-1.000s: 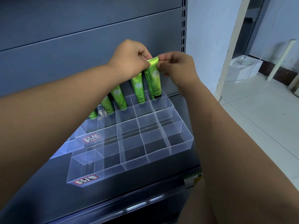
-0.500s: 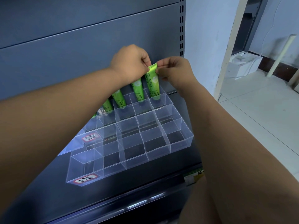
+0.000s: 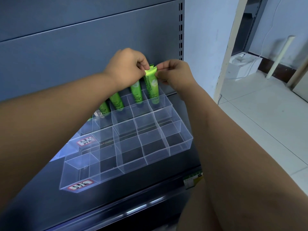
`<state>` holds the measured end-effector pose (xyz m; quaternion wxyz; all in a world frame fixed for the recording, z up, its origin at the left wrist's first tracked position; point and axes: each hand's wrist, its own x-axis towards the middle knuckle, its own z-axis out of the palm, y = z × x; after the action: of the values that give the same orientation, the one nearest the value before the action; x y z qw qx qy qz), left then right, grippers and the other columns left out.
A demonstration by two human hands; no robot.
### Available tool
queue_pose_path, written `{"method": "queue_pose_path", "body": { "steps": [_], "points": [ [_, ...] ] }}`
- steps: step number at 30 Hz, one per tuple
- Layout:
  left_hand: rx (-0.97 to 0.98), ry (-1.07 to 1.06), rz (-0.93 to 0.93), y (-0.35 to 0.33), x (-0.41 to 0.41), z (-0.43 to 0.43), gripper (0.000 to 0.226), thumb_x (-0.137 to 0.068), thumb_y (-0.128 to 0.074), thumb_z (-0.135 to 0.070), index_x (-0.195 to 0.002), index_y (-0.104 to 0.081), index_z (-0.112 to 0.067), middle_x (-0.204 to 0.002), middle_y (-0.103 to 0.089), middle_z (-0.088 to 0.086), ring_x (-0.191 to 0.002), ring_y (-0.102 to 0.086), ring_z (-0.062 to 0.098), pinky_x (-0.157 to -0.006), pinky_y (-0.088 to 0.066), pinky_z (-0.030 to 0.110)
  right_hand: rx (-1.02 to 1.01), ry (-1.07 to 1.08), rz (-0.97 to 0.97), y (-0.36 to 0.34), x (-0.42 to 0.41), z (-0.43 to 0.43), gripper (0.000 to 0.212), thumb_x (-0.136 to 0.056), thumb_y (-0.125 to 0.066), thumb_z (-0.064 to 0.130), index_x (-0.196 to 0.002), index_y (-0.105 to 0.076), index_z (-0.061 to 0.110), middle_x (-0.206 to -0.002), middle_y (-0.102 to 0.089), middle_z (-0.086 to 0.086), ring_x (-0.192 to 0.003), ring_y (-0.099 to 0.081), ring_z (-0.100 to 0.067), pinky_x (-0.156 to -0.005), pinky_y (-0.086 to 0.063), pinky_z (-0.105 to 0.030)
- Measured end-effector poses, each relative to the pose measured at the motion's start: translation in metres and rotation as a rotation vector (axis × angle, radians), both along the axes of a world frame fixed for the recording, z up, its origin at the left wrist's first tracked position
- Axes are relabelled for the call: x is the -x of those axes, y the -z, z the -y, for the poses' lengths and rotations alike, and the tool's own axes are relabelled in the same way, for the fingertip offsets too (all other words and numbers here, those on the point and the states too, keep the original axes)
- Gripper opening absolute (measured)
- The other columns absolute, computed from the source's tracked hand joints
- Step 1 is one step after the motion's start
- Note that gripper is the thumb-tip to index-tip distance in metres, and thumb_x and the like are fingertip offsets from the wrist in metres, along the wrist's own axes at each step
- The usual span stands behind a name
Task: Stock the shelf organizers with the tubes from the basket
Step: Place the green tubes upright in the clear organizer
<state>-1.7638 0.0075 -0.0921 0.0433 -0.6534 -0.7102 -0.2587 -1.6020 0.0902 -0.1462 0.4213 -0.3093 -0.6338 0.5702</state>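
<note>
Green tube [image 3: 152,85] stands in the back-right compartment of the clear organizer [image 3: 180,139] on the shelf. Its crimped top is pinched between the left grip [image 3: 128,69] and the right grip [image 3: 175,74], one on either side. Other tubes [image 3: 136,92] line the back row just beside it.

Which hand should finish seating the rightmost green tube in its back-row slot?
Right, likely. The right hand pinches the green plastic tube from the open side; the left hand reaches across the neighbouring tubes.
</note>
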Motion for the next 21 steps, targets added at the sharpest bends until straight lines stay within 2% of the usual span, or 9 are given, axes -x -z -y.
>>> {"method": "queue_pose_path", "body": {
  "steps": [3,7,13,17,21],
  "points": [
    [-0.009,0.009,0.0,0.0002,-0.0019,-0.0015,0.021,-0.082,-0.073,-0.003,-0.092,-0.08,-0.019,-0.088,-0.076,0.0,-0.085,-0.07,0.017,-0.087,-0.057,0.036,0.012,0.009,-0.003,-0.0016,-0.0013,0.0007,0.018,-0.087,-0.066,-0.012,-0.104,-0.068,-0.007,-0.077,-0.067,-0.008,-0.05,-0.064,-0.004,-0.051,-0.05,-0.017],
    [-0.024,0.01,0.012,0.0038,-0.0046,-0.0041,0.025,-0.081,-0.069,0.0,-0.091,-0.079,-0.02,-0.086,-0.076,-0.001,-0.083,-0.071,0.016,-0.084,-0.058,0.035,0.033,0.008,-0.001,-0.0014,-0.0018,-0.0005,0.016,-0.085,-0.067,-0.011,-0.091,-0.067,0.003,-0.072,-0.066,-0.006,-0.05,-0.063,-0.006,-0.051,-0.05,-0.018],
    [-0.019,-0.009,0.032,0.0035,-0.0036,-0.0021,0.024,-0.083,-0.067,-0.001,-0.092,-0.078,-0.02,-0.087,-0.075,-0.001,-0.082,-0.071,0.015,-0.081,-0.06,0.036,0.047,0.021,-0.008,-0.0038,-0.0023,0.003,0.017,-0.085,-0.064,-0.012,-0.094,-0.067,0.003,-0.072,-0.065,-0.005,-0.048,-0.061,-0.004,-0.048,-0.048,-0.017],
    [-0.001,-0.01,0.07,0.0035,-0.0009,0.0008,0.027,-0.081,-0.068,0.003,-0.093,-0.079,-0.018,-0.086,-0.075,-0.002,-0.083,-0.071,0.013,-0.083,-0.06,0.035,0.077,0.015,-0.011,-0.0037,-0.0024,0.0044,0.024,-0.086,-0.059,-0.014,-0.108,-0.066,-0.007,-0.079,-0.065,-0.011,-0.047,-0.061,-0.002,-0.046,-0.047,-0.016],
    [-0.002,-0.02,0.091,0.0037,-0.0002,0.0033,0.026,-0.08,-0.068,0.004,-0.092,-0.078,-0.017,-0.086,-0.075,-0.001,-0.083,-0.072,0.015,-0.084,-0.06,0.036,0.061,0.014,0.008,-0.0045,-0.0024,0.0057,0.026,-0.085,-0.058,-0.014,-0.108,-0.067,-0.007,-0.081,-0.066,-0.011,-0.053,-0.061,-0.006,-0.049,-0.048,-0.016]
  ]
}}
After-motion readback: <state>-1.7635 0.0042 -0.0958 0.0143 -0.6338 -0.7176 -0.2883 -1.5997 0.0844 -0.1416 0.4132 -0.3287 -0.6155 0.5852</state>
